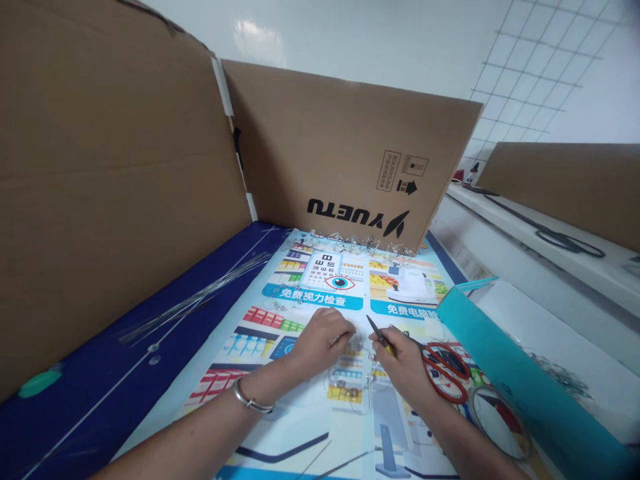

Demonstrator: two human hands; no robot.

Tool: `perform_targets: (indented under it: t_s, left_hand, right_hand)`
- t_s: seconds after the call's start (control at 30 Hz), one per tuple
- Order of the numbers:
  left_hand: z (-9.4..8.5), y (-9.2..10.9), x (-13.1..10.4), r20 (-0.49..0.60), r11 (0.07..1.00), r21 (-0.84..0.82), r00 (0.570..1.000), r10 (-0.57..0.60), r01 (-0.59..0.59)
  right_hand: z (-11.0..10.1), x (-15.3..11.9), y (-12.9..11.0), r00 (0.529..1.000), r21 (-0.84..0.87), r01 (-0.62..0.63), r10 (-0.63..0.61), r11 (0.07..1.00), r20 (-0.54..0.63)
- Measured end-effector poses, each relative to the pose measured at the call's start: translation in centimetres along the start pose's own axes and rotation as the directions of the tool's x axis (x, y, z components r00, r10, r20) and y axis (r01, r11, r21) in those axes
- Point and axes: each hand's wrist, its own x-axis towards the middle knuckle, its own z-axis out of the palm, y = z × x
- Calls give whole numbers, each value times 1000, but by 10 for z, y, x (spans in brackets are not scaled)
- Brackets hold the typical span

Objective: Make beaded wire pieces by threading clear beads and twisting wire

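My left hand (323, 337), with a silver bangle on its wrist, is closed in a pinch above the printed mat (295, 427). What its fingertips hold is too small to make out. Just to its right, my right hand (400, 363) is wrapped round a slim dark-tipped tool with a yellow part (383, 339), its tip pointing up and left. Small clear wire-like pieces (350, 393) lie on the mat below and between the hands. Red-handled scissors (447, 367) rest beside my right wrist, near a round clear roll or dish (500, 423).
Cardboard panels (340, 147) stand at the back and left, with clear pieces (360, 241) along their foot. Thin wires (200, 297) lie on the blue surface at left. A teal-edged box (525, 380) with wire pieces stands at right, below a white ledge (540, 227).
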Motion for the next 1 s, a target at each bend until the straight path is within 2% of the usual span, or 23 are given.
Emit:
perform_targets:
  t_s: [0.43, 0.67, 0.8, 1.0]
  left_hand:
    - [-2, 0, -1, 54, 998, 3, 996, 68, -68]
    - [-5, 1, -2, 51, 999, 0, 998, 45, -45]
    - [-7, 3, 0, 43, 1000, 5, 999, 12, -12]
    - [-8, 5, 1, -4, 1000, -17, 1000, -22, 21]
  right_hand:
    - [0, 0, 0, 999, -54, 43, -43, 998, 1]
    - [-6, 2, 11, 988, -239, 152, -155, 959, 8]
    - [-19, 4, 10, 965, -411, 262, -235, 873, 116]
    - [-35, 6, -12, 918, -659, 395, -257, 640, 301]
